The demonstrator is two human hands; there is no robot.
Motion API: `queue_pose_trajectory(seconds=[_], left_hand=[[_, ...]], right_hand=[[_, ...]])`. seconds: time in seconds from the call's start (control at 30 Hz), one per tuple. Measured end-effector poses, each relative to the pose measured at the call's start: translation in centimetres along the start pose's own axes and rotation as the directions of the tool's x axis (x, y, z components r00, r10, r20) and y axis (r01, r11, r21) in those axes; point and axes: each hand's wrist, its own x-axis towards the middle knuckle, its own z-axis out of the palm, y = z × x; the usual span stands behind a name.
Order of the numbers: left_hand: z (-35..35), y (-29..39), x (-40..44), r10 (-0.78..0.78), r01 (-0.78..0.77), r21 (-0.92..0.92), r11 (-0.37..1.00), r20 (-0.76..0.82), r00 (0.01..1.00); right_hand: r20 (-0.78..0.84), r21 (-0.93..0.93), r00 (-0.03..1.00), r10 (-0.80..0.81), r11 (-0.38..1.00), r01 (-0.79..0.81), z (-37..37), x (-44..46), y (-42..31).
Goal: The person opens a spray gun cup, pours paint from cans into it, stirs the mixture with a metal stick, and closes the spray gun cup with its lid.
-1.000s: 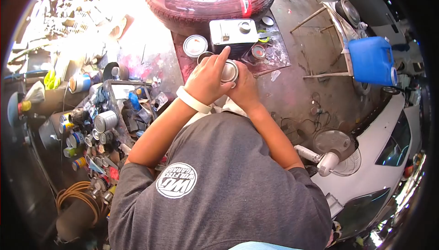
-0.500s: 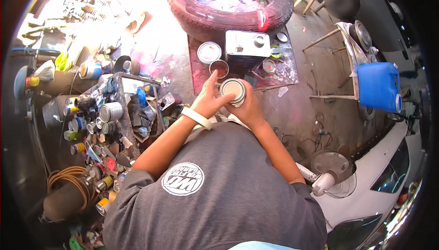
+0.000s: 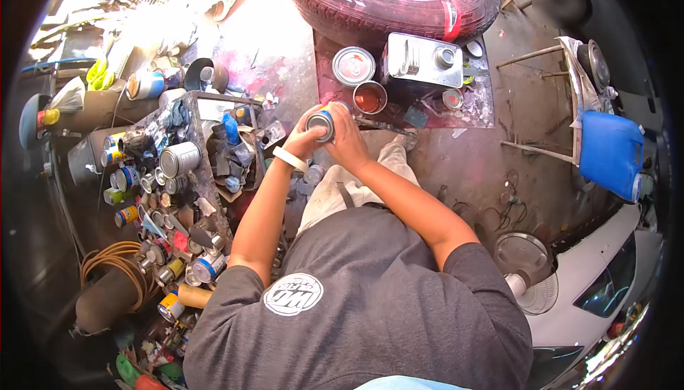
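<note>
The small can [image 3: 320,127] has been shifted left of the open tin [image 3: 370,98], whose mouth is left unobstructed, and is gripped between left hand [image 3: 302,139] and right hand [image 3: 346,139], fingers curled around it.

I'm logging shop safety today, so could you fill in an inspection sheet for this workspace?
Surface: board on the floor, stained reddish.
Job's things: held can; cup, reddish inside, beside the round can and tin on the board.
Clutter: many cans crowded at left.
Hands: left hand and right hand, both on the held can.
Cables: dark tangle on the floor near the fan; brown coil at left, hose or cable unclear.
Surroundings: tyre beyond the tin; blue jug and white car at right.
</note>
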Motion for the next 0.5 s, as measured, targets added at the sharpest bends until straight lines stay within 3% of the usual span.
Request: queue_pose_trajectory(seconds=[0.1, 0.23, 0.4, 0.47, 0.5], left_hand=[[-2.3, 0.0, 3.8, 0.036, -0.034, -0.028, 0.999, 0.083, 0.996], [-1.7, 0.5, 6.6, -0.108, 0.111, 0.12, 0.987, -0.031, 0.994], [0.9, 2.2, 8.4, -0.164, 0.2, 0.368, 0.908, -0.127, 0.978], [0.6, 2.7, 9.5, -0.185, 0.218, 0.333, 0.918, -0.128, 0.974], [-0.1, 2.2, 10.3, -0.176, 0.203, 0.314, 0.928, -0.111, 0.978]], right_hand=[[0.023, 0.078, 0.992, 0.121, 0.989, -0.123, 0.8, 0.3, -0.2], [0.074, -0.006, 0.997, 0.026, 1.0, -0.026, -2.3, -1.4, -1.7], [0.144, -0.078, 0.953, 0.266, 0.963, -0.257, -9.1, -7.4, 0.0], [0.114, -0.134, 0.927, 0.357, 0.93, -0.342, -11.5, -10.4, 1.7], [0.086, -0.088, 0.854, 0.513, 0.858, -0.506, -12.6, -13.2, 3.3]])
